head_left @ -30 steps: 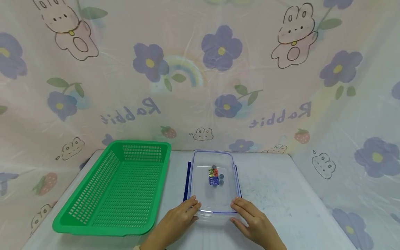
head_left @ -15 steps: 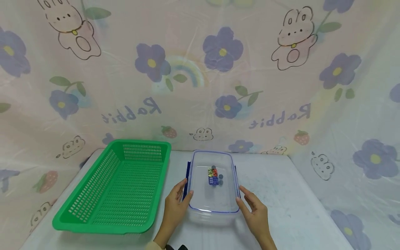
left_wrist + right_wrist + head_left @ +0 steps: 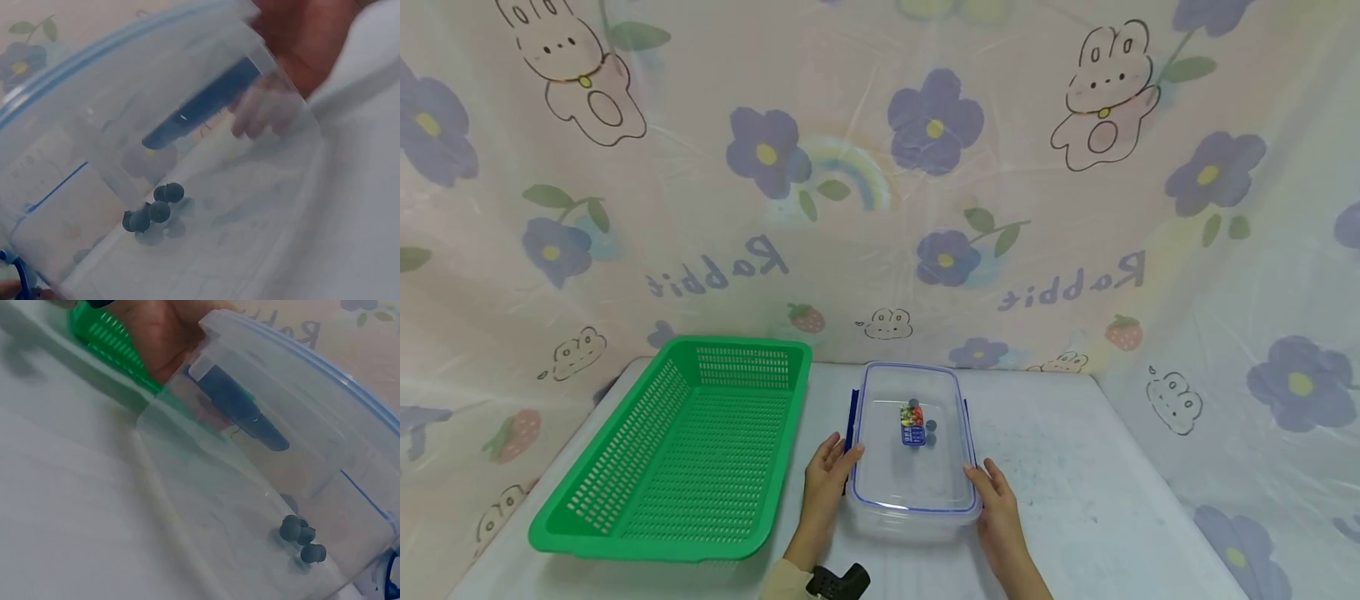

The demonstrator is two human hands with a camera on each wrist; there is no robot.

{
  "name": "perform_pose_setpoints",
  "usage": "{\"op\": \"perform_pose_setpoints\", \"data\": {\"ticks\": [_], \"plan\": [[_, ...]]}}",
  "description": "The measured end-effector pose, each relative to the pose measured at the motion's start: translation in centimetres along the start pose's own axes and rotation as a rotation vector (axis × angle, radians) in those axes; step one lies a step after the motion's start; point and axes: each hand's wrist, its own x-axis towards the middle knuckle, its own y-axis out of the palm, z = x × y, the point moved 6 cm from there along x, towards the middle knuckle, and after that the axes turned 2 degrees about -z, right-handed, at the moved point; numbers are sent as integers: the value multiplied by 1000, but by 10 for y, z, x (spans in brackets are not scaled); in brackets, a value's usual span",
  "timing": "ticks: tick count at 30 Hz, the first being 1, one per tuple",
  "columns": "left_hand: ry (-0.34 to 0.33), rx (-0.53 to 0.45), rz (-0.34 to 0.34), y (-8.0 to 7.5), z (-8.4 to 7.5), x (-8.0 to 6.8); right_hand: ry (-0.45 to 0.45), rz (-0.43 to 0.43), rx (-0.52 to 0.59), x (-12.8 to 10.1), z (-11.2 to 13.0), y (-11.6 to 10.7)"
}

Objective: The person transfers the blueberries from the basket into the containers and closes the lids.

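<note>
A clear plastic food container [image 3: 914, 523] stands on the table with its blue-edged lid [image 3: 917, 483] on top. Several blueberries [image 3: 160, 211] lie on its floor, seen through the wall. My left hand [image 3: 826, 483] is at the left side near the front corner, thumb on the lid's rim and fingers by the dark blue side flap [image 3: 852, 412]. On the opposite side my right hand [image 3: 1000, 508] has its thumb on the rim. Through the walls, fingers [image 3: 262, 112] show beneath the right flap [image 3: 203, 103], which hangs outward. Both hands hold the container between them.
A large green slotted basket [image 3: 772, 467] sits on the white-covered table [image 3: 1060, 467], left of the container. A patterned curtain [image 3: 865, 250] hangs behind and along both sides. The lid carries a small colourful label [image 3: 913, 426].
Both hands have gone from the lid's front corners to the container's sides. The thumbs now rest on the rim, with the fingers down by the flaps. The container stays in place.
</note>
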Motion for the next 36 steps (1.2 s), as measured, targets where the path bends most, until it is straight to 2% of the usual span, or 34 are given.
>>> {"op": "perform_pose_setpoints", "data": {"ticks": [3,6,10,16,22,27,36], "plan": [[-92,-49,41,3,7,-1,31,-8,56,1,-4,2],[-128,-108,75,6,11,-2,50,1,100,2,-6,5],[-110,-174,48,6,11,-1,39,12,134,3,-6,10],[-23,-255,-25,5,1,-1,-15,-43,155,3,-2,11],[0,-213,-71,8,-3,-5,-63,-42,154,0,3,11],[39,-186,-69,11,-6,-7,-106,-35,99,-1,5,11],[75,-70,57,15,-12,-4,-162,3,24,1,9,11]]}}
